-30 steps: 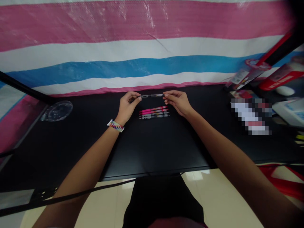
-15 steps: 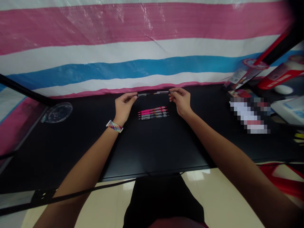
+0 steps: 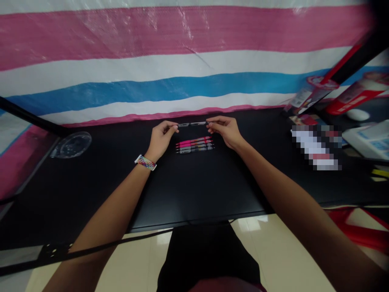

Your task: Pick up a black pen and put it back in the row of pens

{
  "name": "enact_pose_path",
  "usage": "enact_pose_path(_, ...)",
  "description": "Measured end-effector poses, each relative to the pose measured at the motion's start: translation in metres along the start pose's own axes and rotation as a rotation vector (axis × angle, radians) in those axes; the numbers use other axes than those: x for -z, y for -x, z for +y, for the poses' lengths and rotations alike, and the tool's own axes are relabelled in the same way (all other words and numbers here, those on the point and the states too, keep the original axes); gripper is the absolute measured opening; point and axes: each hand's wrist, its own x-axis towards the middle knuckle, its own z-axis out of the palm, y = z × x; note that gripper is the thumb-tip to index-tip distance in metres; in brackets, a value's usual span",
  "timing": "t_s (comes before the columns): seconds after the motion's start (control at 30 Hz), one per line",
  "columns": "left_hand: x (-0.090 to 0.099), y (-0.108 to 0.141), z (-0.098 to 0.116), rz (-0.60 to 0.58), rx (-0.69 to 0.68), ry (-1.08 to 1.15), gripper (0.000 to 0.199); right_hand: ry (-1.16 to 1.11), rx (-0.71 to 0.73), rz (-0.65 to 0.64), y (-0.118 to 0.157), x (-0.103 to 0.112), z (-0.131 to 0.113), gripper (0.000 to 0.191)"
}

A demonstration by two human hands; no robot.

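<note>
Two pinches I see, mid-frame: left hand and right hand grasp opposite ends of one sideways pen.

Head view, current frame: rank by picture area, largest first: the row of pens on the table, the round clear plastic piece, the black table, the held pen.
1. Black table
2. Round clear plastic piece
3. Row of pens
4. Held pen, its ends covered by fingers

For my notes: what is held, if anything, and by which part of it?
A grey and whitish pen, by both ends: left hand pinches the grey end, right hand the opposite one.
</note>
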Motion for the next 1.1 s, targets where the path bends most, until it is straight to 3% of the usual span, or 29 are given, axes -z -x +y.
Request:
enact_pose_path(0.1, -0.0002, 0.0008, 0.0023, -0.029, -0.015, -0.096, 0.043, 0.022, -0.007, -0.015, -0.0003, 0.0004, 0.0006, 0.026)
enact_pose_path(0.17, -0.0009, 0.0014, 0.0019, -0.042, -0.036, -0.089, 0.034, 0.018, -0.016, -0.011, -0.0002, 0.0006, 0.0009, 0.026)
enact_pose_path(0.23, -0.0021, 0.0016, 0.0006, -0.046, -0.078, -0.032, 0.01, 0.007, -0.027, -0.008, 0.0, 0.0008, 0.0008, 0.025)
enact_pose_path(0.27, -0.0027, 0.0016, -0.0001, -0.049, -0.095, -0.003, 0.011, 0.005, -0.031, -0.01, 0.0002, 0.0008, 0.0006, 0.025)
enact_pose_path(0.33, -0.0037, 0.0014, -0.0011, -0.054, -0.106, 0.037, 0.028, 0.012, -0.037, -0.017, 0.0005, 0.0007, 0.0, 0.023)
enact_pose_path(0.5, -0.0043, 0.0006, -0.004, -0.092, -0.054, 0.03, 0.025, 0.054, -0.059, -0.015, 0.0007, 0.0001, -0.0017, 0.026)
enact_pose_path(0.63, -0.0039, 0.0003, -0.0062, -0.077, -0.097, 0.008, 0.055, 0.041, -0.07, -0.001, -0.0001, 0.0001, -0.0018, 0.029)
enact_pose_path(0.8, -0.0044, 0.0011, -0.0021, -0.061, -0.061, 0.02, 0.034, 0.033, -0.085, -0.01, -0.0004, -0.0002, -0.0022, 0.03)
enact_pose_path(1.0, -0.0037, 0.0024, 0.0031, -0.029, -0.153, 0.002, 0.059, 0.007, -0.08, -0.019, -0.0001, -0.0001, -0.0022, 0.029)
enact_pose_path(1.1, -0.004, 0.0016, 0.0009, -0.008, -0.059, -0.009, 0.033, 0.017, -0.083, -0.017, 0.0004, -0.0001, -0.0032, 0.029)
